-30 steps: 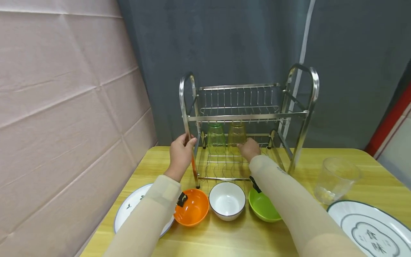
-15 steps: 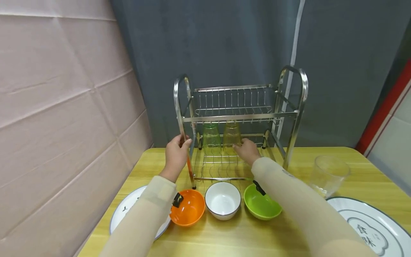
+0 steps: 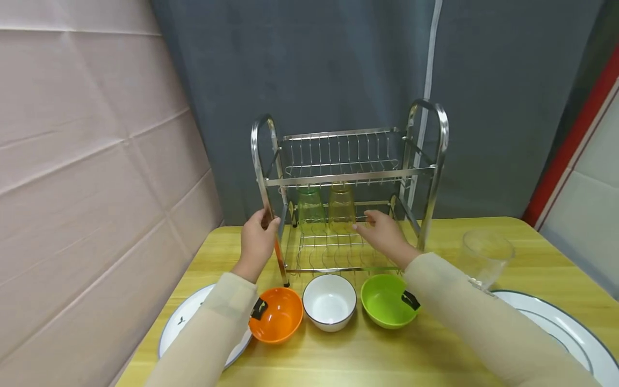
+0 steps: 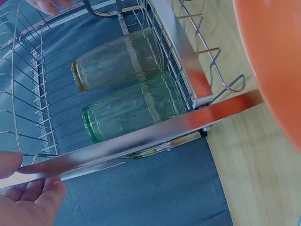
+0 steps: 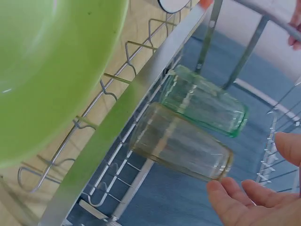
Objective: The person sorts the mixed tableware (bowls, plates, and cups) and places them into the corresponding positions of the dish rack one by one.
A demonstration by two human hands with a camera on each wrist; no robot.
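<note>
A two-tier metal dish rack [image 3: 338, 179] stands on the table. On its lower tier a green glass [image 3: 311, 210] and a yellow glass [image 3: 341, 208] stand side by side. My left hand [image 3: 256, 242] grips the rack's left front post, thumb and fingers on either side of it in the left wrist view. My right hand [image 3: 384, 236] is just right of the yellow glass, thumb and fingers apart and nothing between them. In the right wrist view, its fingertips [image 5: 221, 188] lie at the end of the yellow glass [image 5: 181, 141]; whether they touch, I cannot tell.
Before the rack sit an orange bowl [image 3: 278, 316], a white bowl [image 3: 330, 302] and a green bowl [image 3: 387, 301]. A white plate [image 3: 179, 317] lies at left, partly under my left sleeve. At right are a clear glass [image 3: 486, 255] and a large plate [image 3: 575, 333].
My right hand has drawn back slightly from the yellow glass and its fingers have spread. My left hand stays on the post. The head view has shifted a little to the right.
</note>
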